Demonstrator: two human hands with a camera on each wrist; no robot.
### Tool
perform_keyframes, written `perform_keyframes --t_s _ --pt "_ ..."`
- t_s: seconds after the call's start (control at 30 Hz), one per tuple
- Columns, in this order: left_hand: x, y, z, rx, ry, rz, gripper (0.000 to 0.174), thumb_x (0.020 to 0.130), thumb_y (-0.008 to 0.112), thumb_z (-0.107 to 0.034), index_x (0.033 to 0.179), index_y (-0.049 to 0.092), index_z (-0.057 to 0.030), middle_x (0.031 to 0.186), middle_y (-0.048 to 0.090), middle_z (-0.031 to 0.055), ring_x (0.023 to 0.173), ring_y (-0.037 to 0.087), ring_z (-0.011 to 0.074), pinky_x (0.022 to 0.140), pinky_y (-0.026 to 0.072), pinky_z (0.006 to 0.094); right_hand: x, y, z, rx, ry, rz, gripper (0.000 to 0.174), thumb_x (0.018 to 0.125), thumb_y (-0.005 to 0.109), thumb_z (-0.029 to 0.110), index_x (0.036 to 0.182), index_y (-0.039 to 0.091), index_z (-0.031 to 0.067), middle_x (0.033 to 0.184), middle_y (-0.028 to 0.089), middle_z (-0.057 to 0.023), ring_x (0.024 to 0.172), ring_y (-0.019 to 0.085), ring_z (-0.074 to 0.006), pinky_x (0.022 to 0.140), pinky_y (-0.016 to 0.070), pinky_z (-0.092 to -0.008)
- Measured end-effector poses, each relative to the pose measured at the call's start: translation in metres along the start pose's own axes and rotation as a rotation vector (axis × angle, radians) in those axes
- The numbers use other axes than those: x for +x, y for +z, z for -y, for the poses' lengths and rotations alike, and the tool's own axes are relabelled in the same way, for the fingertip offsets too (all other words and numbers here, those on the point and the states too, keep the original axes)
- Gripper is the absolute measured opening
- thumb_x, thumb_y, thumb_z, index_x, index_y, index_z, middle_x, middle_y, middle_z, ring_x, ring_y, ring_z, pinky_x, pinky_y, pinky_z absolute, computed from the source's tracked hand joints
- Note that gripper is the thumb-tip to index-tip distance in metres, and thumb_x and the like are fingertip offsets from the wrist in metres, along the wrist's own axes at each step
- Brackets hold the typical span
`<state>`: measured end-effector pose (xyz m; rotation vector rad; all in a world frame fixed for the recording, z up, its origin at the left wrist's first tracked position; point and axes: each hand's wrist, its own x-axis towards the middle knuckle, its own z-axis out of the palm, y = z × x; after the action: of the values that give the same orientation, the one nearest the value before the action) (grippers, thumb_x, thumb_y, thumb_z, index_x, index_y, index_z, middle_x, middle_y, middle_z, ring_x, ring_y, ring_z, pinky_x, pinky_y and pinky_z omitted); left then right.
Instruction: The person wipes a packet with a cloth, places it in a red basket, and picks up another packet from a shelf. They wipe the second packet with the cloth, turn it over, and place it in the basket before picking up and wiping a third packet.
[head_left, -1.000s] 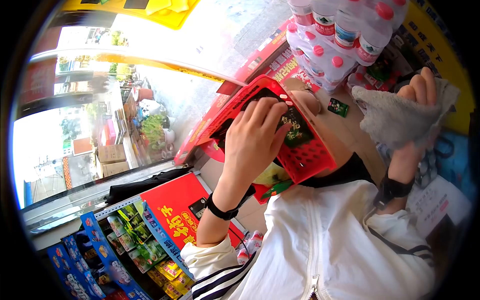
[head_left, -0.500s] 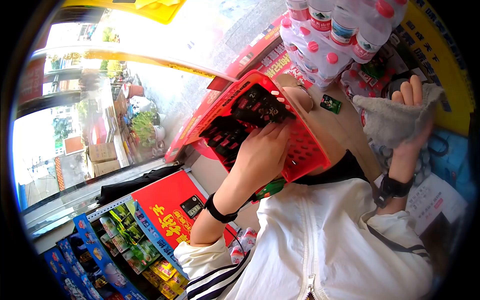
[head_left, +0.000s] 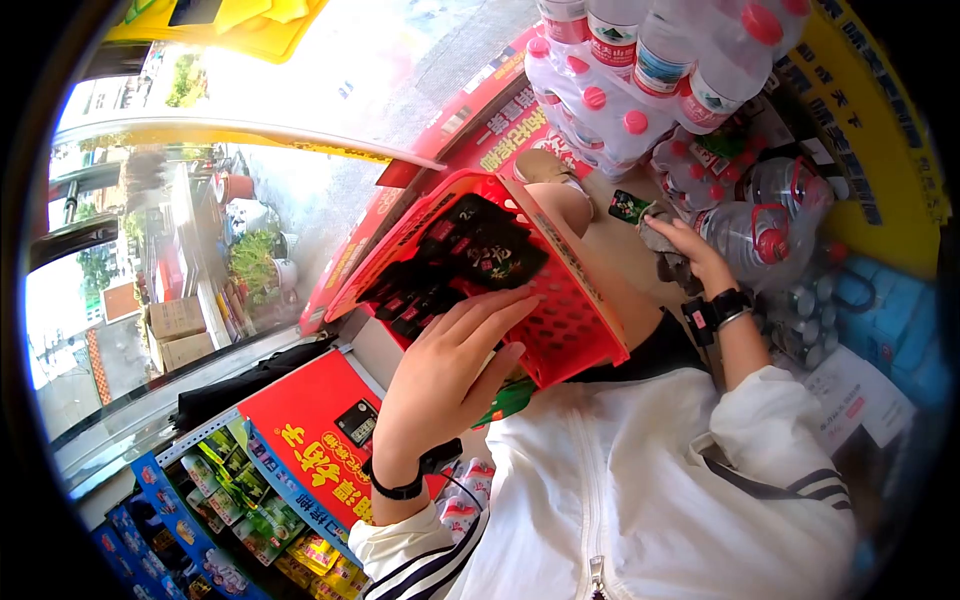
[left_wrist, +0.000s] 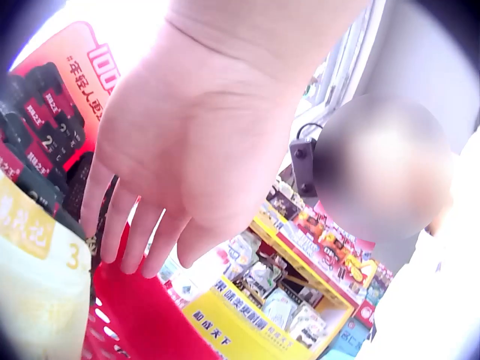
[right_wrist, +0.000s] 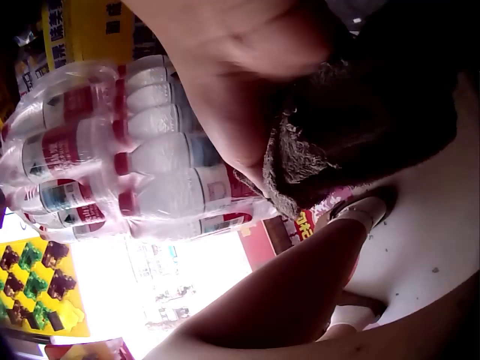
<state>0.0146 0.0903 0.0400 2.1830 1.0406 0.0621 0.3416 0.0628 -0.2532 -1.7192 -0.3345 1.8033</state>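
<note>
Black packets [head_left: 480,240] with red and white print stand in a red plastic basket [head_left: 570,330] on the person's lap. My left hand [head_left: 455,365] lies over the near side of the basket, fingers straight, fingertips at the packets. In the left wrist view the left hand's palm [left_wrist: 195,150] shows nothing held. Low on the right, my right hand [head_left: 695,250] holds a grey cloth [head_left: 668,240]. The cloth's tip overlaps a small dark green packet [head_left: 628,206] near the floor. The right wrist view shows the cloth [right_wrist: 300,161] bunched under the fingers.
Shrink-wrapped water bottles [head_left: 600,100] are stacked at the upper right, with large jugs [head_left: 765,235] beside them. A red box [head_left: 310,430] and snack racks [head_left: 250,500] stand at the lower left. A pale packet [left_wrist: 45,270] sits at the basket's edge.
My right hand has swung down and inward with the cloth, from beside the bottles to the dark green packet. The left hand has drawn back from over the packets toward the basket's near side.
</note>
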Motion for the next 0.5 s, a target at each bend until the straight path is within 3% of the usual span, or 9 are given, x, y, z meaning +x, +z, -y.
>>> perform_keyframes --t_s 0.07,0.13,0.2,0.23,0.3,0.33,0.43,0.5 --pt "-0.009 -0.012 -0.001 -0.119 -0.030 0.026 0.037 0.089 0.055 -0.007 0.125 0.058 -0.0005 0.126 0.060 0.0161 0.114 0.057 0.0336 0.097 0.0450 0.0407 0.055 -0.016 -0.043 -0.216 0.057 -0.022 0.043 0.089 0.068 0.036 0.113 0.062 0.0003 0.098 0.068 -0.0055 0.082 0.065 -0.0129 0.071 0.0503 -0.0266" --pt "-0.019 -0.020 -0.001 -0.195 -0.109 -0.059 0.035 0.085 0.058 -0.003 0.120 0.060 -0.0006 0.118 0.063 0.0162 0.105 0.061 0.0334 0.090 0.0482 0.0390 0.112 -0.035 -0.096 -0.229 0.028 0.084 0.044 0.088 0.068 0.034 0.114 0.063 -0.0013 0.092 0.069 -0.0064 0.080 0.066 -0.0158 0.071 0.0507 -0.0309" --pt "-0.030 -0.025 -0.001 -0.254 -0.213 -0.150 0.034 0.081 0.056 0.003 0.114 0.062 0.0026 0.112 0.066 0.0174 0.102 0.063 0.0335 0.090 0.0482 0.0374 0.156 -0.048 -0.127 -0.488 0.065 0.060 0.044 0.086 0.068 0.030 0.115 0.063 -0.0026 0.110 0.065 -0.0142 0.093 0.065 -0.0217 0.081 0.0505 -0.0352" --pt "-0.036 -0.027 0.001 -0.280 -0.271 -0.188 0.033 0.080 0.054 0.003 0.112 0.063 0.0044 0.112 0.066 0.0181 0.102 0.063 0.0321 0.090 0.0479 0.0366 0.179 -0.051 -0.149 -0.493 0.071 0.051 0.044 0.086 0.068 0.030 0.115 0.063 -0.0026 0.110 0.065 -0.0142 0.093 0.065 -0.0217 0.081 0.0505 -0.0352" --pt "-0.051 -0.026 0.011 -0.342 -0.415 -0.245 0.031 0.085 0.052 -0.006 0.112 0.062 0.0053 0.112 0.067 0.0172 0.101 0.063 0.0286 0.088 0.0479 0.0354 0.221 -0.055 -0.191 -0.941 -0.148 -0.295 0.027 0.086 0.063 0.024 0.108 0.069 0.0091 0.098 0.071 -0.0127 0.114 0.055 -0.0245 0.104 0.0358 -0.0378" --pt "-0.056 -0.026 0.014 -0.381 -0.517 -0.267 0.031 0.087 0.051 -0.011 0.111 0.061 0.0062 0.111 0.067 0.0177 0.100 0.063 0.0278 0.087 0.0479 0.0353 0.233 -0.058 -0.197 -0.945 -0.143 -0.299 0.027 0.086 0.063 0.024 0.108 0.069 0.0091 0.098 0.071 -0.0127 0.114 0.055 -0.0245 0.104 0.0358 -0.0378" --pt "-0.071 -0.015 0.031 -0.545 -0.490 -0.368 0.036 0.089 0.053 -0.021 0.110 0.061 0.0075 0.106 0.067 0.0193 0.096 0.063 0.0273 0.087 0.0471 0.0356 0.252 -0.062 -0.197 -0.987 -0.182 -0.070 0.025 0.086 0.056 0.021 0.105 0.070 0.0110 0.110 0.069 -0.0139 0.135 0.036 -0.0348 0.117 0.0096 -0.0460" --pt "-0.075 -0.016 0.033 -0.593 -0.502 -0.370 0.040 0.088 0.054 -0.024 0.109 0.061 0.0083 0.103 0.067 0.0203 0.096 0.062 0.0277 0.087 0.0465 0.0365 0.265 -0.059 -0.197 -1.022 -0.146 -0.089 0.026 0.085 0.057 0.020 0.105 0.070 0.0108 0.110 0.069 -0.0148 0.135 0.036 -0.0347 0.117 0.0112 -0.0450"
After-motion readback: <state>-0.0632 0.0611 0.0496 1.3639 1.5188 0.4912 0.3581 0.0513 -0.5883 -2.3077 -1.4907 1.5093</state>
